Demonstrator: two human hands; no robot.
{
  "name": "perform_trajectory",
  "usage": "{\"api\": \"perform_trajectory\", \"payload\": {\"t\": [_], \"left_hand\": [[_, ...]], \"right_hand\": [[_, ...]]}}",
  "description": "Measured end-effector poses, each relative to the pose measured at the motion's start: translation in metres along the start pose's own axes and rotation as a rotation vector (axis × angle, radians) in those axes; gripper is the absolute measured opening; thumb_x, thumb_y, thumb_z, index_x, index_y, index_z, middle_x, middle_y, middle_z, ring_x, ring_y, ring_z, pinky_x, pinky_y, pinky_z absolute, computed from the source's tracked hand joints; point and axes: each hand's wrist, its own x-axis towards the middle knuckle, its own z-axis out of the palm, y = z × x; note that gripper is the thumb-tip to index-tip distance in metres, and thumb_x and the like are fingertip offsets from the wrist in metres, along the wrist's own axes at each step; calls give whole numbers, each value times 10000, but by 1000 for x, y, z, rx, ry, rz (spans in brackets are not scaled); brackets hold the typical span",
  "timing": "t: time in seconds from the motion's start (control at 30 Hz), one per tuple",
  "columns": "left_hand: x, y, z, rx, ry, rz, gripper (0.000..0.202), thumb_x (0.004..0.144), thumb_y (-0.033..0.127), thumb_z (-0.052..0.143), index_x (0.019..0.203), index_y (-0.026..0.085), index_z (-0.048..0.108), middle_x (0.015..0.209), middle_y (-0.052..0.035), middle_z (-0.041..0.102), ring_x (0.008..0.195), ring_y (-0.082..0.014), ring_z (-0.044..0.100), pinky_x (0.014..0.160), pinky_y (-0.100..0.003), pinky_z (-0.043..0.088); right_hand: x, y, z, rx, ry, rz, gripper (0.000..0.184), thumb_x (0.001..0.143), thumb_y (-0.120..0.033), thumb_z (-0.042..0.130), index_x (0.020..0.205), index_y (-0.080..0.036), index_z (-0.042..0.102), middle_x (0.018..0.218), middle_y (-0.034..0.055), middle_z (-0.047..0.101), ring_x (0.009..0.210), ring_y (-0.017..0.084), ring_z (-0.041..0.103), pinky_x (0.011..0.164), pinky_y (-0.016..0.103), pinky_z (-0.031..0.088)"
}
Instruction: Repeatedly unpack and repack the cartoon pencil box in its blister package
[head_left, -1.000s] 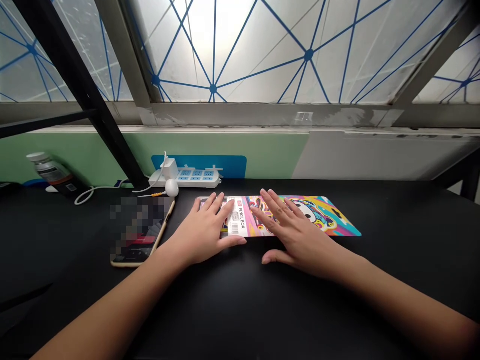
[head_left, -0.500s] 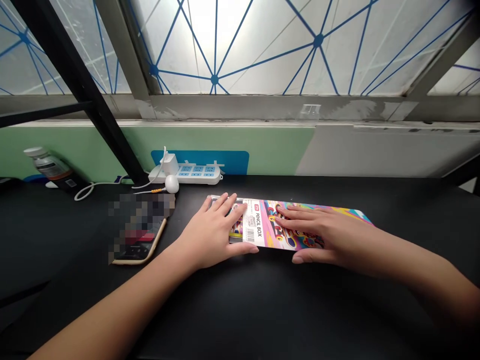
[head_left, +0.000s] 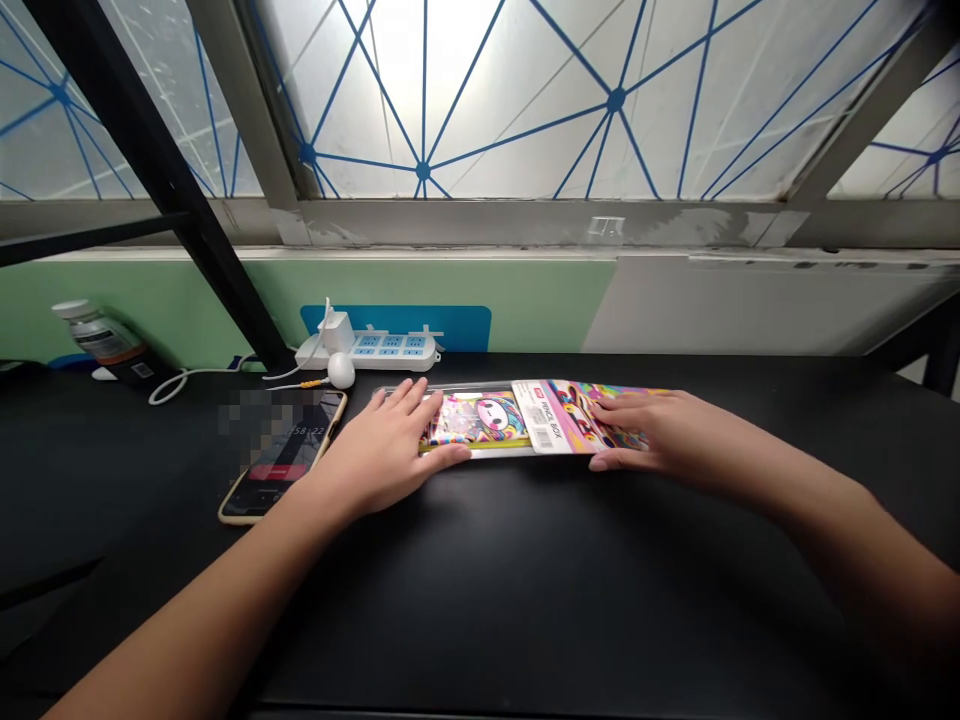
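A long, flat pencil box [head_left: 480, 420] with a clear cover lies on the black tabletop, a white-faced cartoon figure showing inside it. Its right part is tucked under or into a colourful card sleeve [head_left: 544, 415] printed "PENCIL BOX" with a barcode. My left hand [head_left: 386, 445] spans the box's left end, fingers over the top and thumb along the near edge. On the sleeve's right part rests my right hand [head_left: 652, 430], fingers across its top and thumb at the near edge. The sleeve's right end is hidden beneath this hand.
Left of the box lies a phone [head_left: 300, 450], partly pixelated. Behind are a white power strip [head_left: 390, 350] with a plug, a cable and a round white item [head_left: 341, 370]. A tilted bottle [head_left: 105, 335] and a slanted black post [head_left: 217, 260] stand at the left.
My hands have moved farther apart and slightly toward the wall. The box has slid left relative to the sleeve, exposing more of its clear cover and cartoon figure.
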Motion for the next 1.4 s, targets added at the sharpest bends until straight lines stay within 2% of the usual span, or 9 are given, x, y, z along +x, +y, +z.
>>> {"api": "perform_trajectory", "payload": {"t": [0.13, 0.23, 0.4, 0.6, 0.77, 1.0, 1.17, 1.3, 1.4], "left_hand": [[3, -5, 5, -2, 19, -9, 939, 959, 785, 262, 1603, 104, 313, 1670, -226, 233, 1556, -391, 185, 1224, -567, 229], [5, -4, 9, -28, 35, 29, 877, 965, 775, 279, 1614, 186, 306, 1681, -201, 225, 1556, -395, 176, 1216, -575, 241], [7, -5, 9, -44, 53, 44, 822, 959, 774, 324, 1595, 253, 357, 1680, -163, 261, 1550, -391, 212, 1214, -579, 247], [6, -13, -3, -94, -35, -1, 730, 1006, 704, 300, 1582, 263, 382, 1687, -150, 232, 1561, -347, 195, 1219, -573, 229], [6, -22, -4, -116, -12, -57, 695, 1025, 668, 281, 1563, 250, 422, 1687, -126, 230, 1567, -339, 171, 1222, -555, 231], [10, -29, 1, -132, 17, -42, 644, 1039, 613, 297, 1570, 269, 412, 1672, -106, 268, 1557, -379, 179, 1207, -581, 250], [16, -27, 6, -164, 58, -39, 605, 1050, 553, 299, 1563, 260, 425, 1668, -102, 284, 1554, -374, 196, 1207, -599, 237], [17, -23, 11, -221, 110, -59, 625, 1065, 508, 267, 1568, 164, 403, 1659, -125, 312, 1557, -338, 210, 1227, -574, 225], [14, -18, 9, -278, 179, -55, 561, 1070, 437, 284, 1510, 150, 482, 1624, -117, 401, 1538, -292, 293, 1243, -526, 231]], "right_hand": [[16, -26, 19, -106, 64, -19, 722, 940, -644, 541, 1484, -169, 524, 1564, 200, 473, 1416, 427, 463, 1097, 645, 431], [24, -47, 31, -66, 71, -81, 712, 993, -529, 515, 1586, -170, 350, 1633, 200, 357, 1493, 383, 354, 1155, 616, 378], [26, -47, 38, -5, 64, -116, 572, 1028, -309, 451, 1589, -262, 355, 1618, 137, 412, 1497, 331, 360, 1180, 588, 357], [18, -18, 31, 65, -40, -65, 569, 1023, -329, 433, 1587, -333, 356, 1653, 76, 355, 1501, 327, 353, 1156, 606, 387], [12, 4, 31, 117, -49, -11, 611, 987, -255, 446, 1580, -368, 357, 1652, 18, 368, 1487, 297, 385, 1171, 566, 396], [7, 8, -9, 42, 84, 84, 717, 887, -60, 351, 1564, -292, 407, 1547, 25, 532, 1335, 298, 581, 1092, 532, 493], [3, -60, -11, -62, 300, -134, 700, 880, -43, 366, 1541, -264, 440, 1522, 70, 556, 1320, 305, 593, 1052, 527, 513], [-2, -148, 12, -148, 256, -376, 454, 888, -99, 445, 1276, -123, 680, 1251, 183, 737, 1093, 342, 722, 928, 513, 569], [3, -194, 30, -94, 220, -474, 417, 915, -228, 502, 1242, -47, 688, 1223, 236, 735, 1040, 377, 731, 853, 505, 589]]}}
